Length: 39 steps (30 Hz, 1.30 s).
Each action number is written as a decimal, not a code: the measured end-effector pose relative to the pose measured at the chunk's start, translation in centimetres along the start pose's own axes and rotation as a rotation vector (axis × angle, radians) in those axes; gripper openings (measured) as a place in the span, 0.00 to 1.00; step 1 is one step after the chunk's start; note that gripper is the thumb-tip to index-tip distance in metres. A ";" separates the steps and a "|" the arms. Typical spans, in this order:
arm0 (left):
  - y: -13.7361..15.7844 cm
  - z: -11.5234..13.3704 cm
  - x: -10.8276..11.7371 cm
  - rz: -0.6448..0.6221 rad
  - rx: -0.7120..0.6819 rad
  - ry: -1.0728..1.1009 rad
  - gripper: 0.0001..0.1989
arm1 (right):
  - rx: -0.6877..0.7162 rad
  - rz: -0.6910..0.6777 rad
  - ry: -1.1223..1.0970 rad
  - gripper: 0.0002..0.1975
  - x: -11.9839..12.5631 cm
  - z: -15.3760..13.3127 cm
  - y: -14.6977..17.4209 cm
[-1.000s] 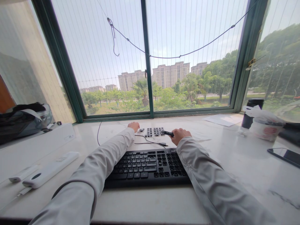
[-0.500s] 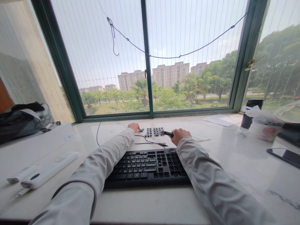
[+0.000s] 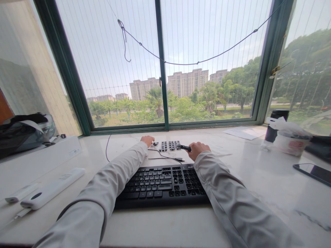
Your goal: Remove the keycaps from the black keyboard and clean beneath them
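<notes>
Beyond the keyboard, small black keycaps (image 3: 169, 145) lie in rows on the white marble-look surface. My right hand (image 3: 199, 151) is closed around a short black tool, which looks like a small brush (image 3: 185, 147). Its head reaches the right end of the keycap rows. At the left end, my left hand (image 3: 147, 140) rests low with curled fingers, right beside a few separate keycaps (image 3: 155, 143). Whatever those fingers pinch is too small to make out. The black keyboard (image 3: 157, 199) lies between my forearms, with bare key sockets on its right side.
A thin black cable (image 3: 165, 156) runs behind the keyboard. At left are a white power strip (image 3: 53, 188), a white box (image 3: 62, 150) and a helmet (image 3: 28, 132). At right are a phone (image 3: 314, 174), a bagged tub (image 3: 291, 143), a black bottle (image 3: 276, 127) and paper (image 3: 244, 132).
The view has shifted very slightly. My left fingertips have moved a touch to the right; the brush and keycap rows look the same.
</notes>
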<state>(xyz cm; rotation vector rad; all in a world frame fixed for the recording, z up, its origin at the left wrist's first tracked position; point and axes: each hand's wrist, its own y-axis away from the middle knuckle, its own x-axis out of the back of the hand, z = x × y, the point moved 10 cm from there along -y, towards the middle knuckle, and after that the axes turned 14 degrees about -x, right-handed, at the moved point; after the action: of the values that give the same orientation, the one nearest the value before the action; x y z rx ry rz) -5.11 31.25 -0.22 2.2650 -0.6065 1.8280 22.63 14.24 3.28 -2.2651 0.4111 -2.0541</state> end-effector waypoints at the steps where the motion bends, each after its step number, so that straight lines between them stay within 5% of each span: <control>1: -0.1 0.0 -0.1 0.001 -0.004 -0.003 0.17 | 0.001 -0.001 0.000 0.21 0.0 0.0 0.0; 39: -0.4 0.4 0.2 0.009 0.001 0.003 0.10 | -0.001 -0.005 0.002 0.22 0.1 0.0 0.1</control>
<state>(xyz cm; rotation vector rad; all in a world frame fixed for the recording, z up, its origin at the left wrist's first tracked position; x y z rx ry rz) -4.53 31.42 -0.10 2.2628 -0.6172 1.8364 22.59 14.12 3.40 -2.2676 0.4071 -2.0593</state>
